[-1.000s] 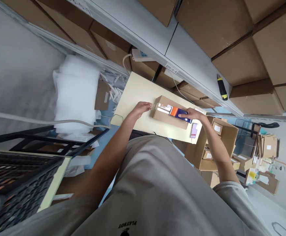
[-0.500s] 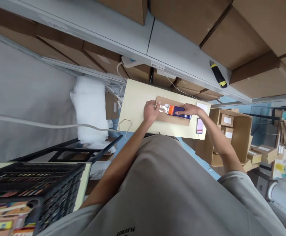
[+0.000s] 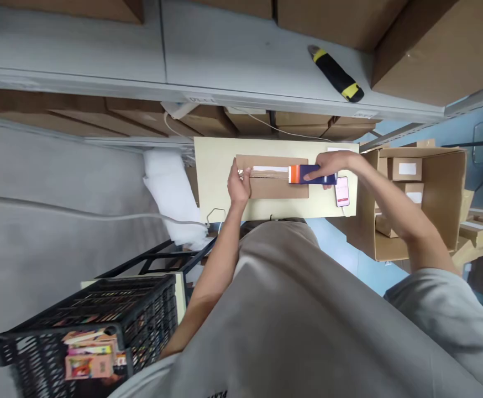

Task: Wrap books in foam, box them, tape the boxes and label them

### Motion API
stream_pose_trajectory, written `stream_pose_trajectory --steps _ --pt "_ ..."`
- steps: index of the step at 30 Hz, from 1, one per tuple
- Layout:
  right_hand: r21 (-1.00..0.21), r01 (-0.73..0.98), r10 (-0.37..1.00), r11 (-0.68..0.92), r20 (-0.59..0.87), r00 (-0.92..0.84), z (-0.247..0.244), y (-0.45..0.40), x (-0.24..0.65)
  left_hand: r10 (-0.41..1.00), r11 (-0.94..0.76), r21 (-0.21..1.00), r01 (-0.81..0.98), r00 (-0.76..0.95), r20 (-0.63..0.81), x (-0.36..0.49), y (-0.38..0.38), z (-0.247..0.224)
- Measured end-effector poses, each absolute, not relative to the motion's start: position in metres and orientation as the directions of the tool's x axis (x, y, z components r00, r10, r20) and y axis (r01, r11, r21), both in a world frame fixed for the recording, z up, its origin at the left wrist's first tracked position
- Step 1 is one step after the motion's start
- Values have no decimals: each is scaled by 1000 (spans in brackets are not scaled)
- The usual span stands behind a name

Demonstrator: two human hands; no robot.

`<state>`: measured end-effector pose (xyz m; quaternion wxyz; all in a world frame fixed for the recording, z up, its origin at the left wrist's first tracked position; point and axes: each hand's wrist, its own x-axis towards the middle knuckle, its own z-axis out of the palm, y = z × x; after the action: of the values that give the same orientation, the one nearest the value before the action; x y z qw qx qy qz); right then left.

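Observation:
A flat brown cardboard box (image 3: 277, 189) lies on a pale yellow table (image 3: 214, 155). My left hand (image 3: 239, 187) grips its left end, thumb on top beside the shiny end of a strip of clear tape (image 3: 266, 173). That strip runs along the middle of the box to a dark blue and orange tape dispenser (image 3: 296, 174). My right hand (image 3: 331, 162) is closed around the dispenser's blue part, over the box's right end. A white strip, perhaps a label, shows along the tape.
A lit phone (image 3: 342, 192) lies right of the box. A black and yellow cutter (image 3: 336, 74) rests on the grey shelf (image 3: 233, 55) above. An open carton (image 3: 440, 204) with small boxes stands at right, a black crate (image 3: 150, 309) at lower left, white wrap (image 3: 169, 188) at left.
The dispenser has moved right, away from my left hand, and a longer strip of tape now spans the box. My view has turned, levelling the table.

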<state>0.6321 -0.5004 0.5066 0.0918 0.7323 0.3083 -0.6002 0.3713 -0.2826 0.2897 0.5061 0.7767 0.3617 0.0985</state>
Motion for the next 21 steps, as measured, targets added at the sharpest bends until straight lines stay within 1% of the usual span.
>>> stream_pose_trajectory --steps 2,4,7,14,18,21 --pt "-191 583 307 -790 -946 105 514 -541 657 690 -240 842 483 695 -202 371 -284 290" --pt "-191 569 296 -800 -950 97 515 -577 676 701 -255 843 474 691 -177 372 -284 291" --pt "-193 561 300 -805 -948 106 501 -606 691 707 -276 842 464 691 -150 374 -284 293" --pt "-112 589 285 -800 -936 209 451 -598 675 689 -296 843 449 712 -137 376 -286 303" --pt "-68 586 269 -807 -926 263 439 -587 662 683 -312 841 442 720 -125 377 -286 305" --pt "-80 552 257 -830 -933 252 435 -578 652 685 -301 836 459 714 -145 377 -285 303"
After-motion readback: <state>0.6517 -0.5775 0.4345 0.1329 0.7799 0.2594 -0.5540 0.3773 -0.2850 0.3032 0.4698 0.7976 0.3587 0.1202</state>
